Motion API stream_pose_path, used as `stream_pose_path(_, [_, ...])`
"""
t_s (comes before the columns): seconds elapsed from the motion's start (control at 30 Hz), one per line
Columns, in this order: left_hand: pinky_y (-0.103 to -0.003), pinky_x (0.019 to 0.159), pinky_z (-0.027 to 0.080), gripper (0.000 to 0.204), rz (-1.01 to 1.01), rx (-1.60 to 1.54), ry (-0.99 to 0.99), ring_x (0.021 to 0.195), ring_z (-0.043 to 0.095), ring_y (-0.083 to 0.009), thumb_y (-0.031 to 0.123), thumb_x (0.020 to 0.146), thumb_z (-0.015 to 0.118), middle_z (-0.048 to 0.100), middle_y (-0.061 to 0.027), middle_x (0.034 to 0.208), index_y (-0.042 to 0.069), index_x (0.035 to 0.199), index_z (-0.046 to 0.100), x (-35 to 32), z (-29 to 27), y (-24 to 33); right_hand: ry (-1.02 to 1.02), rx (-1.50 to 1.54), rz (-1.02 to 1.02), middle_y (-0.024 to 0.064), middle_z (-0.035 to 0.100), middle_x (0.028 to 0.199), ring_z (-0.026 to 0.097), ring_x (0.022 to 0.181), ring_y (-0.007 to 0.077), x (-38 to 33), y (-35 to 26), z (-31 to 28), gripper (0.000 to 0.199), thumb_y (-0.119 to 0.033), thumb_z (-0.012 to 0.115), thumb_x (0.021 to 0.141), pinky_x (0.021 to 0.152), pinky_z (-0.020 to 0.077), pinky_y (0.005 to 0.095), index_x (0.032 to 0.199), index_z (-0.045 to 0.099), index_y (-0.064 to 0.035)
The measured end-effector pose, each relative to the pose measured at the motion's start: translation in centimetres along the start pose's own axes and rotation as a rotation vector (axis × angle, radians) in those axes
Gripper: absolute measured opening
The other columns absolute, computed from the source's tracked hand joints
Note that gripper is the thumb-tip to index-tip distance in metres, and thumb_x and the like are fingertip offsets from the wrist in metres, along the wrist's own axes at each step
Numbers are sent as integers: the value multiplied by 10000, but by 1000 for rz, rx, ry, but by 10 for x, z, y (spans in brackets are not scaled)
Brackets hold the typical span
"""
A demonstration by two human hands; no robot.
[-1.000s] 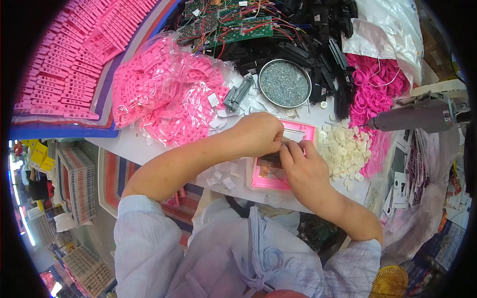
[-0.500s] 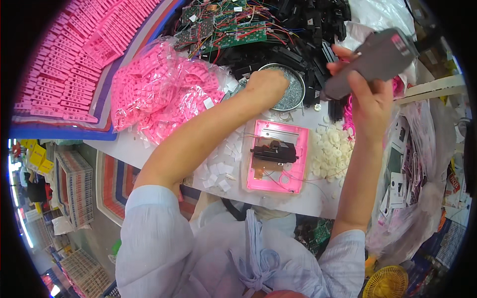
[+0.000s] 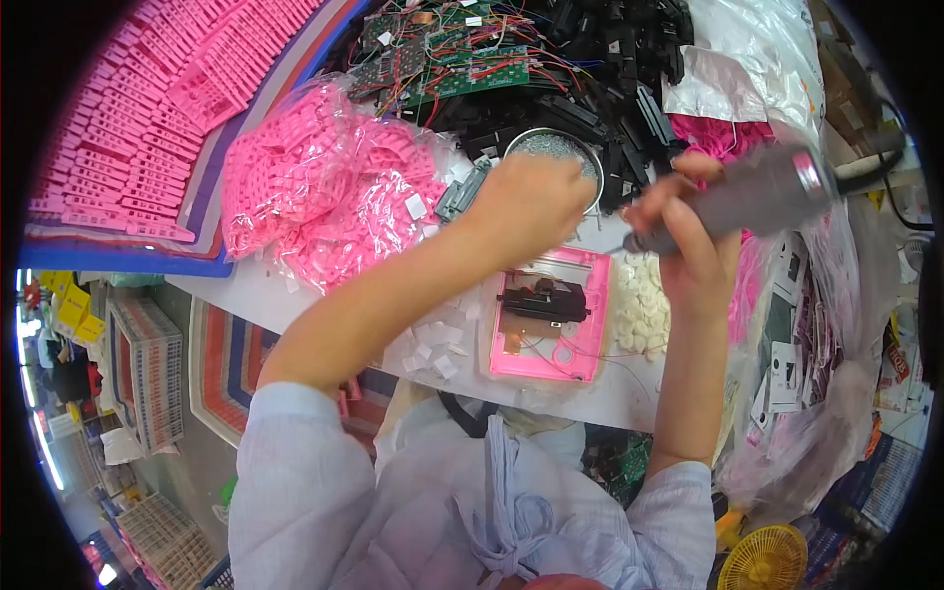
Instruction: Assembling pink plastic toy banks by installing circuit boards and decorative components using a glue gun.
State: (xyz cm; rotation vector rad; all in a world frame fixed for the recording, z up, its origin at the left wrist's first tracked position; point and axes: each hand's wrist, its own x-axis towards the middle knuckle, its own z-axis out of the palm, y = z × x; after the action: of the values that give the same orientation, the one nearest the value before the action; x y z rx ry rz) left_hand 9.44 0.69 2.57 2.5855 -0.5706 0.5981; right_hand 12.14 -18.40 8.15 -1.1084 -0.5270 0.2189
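Head view | left hand (image 3: 536, 200): fingers curled over round metal dish (image 3: 557, 132), whether anything is grasped cannot be told | right hand (image 3: 704, 251): grey cylindrical power screwdriver (image 3: 762, 192) gripped | pink rectangular plastic housing (image 3: 541, 366) laid near bench's (image 3: 621, 401) front edge

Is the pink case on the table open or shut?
Open: the black mechanism shows inside the pink case, with no cover over it.
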Motion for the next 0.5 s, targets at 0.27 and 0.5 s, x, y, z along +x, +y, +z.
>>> stream_pose_path(0.27, [-376,698,457,100,-188,-586,17,771,656,-243,114,824,734,685,-32,824,117,920,707,-99,-15,63,-230,200,-175,15,473,643,446,533,143,-59,-8,32,324,-187,675,930,497,376,331,1154,461,-94])
stream_pose_path(0.5, [-358,696,464,112,-232,-645,73,763,659,-242,99,801,754,676,-48,808,102,902,704,-104,-16,67,-317,247,-128,56,533,686,504,589,169,-64,-3,34,331,-101,679,899,576,484,359,1142,455,-83])
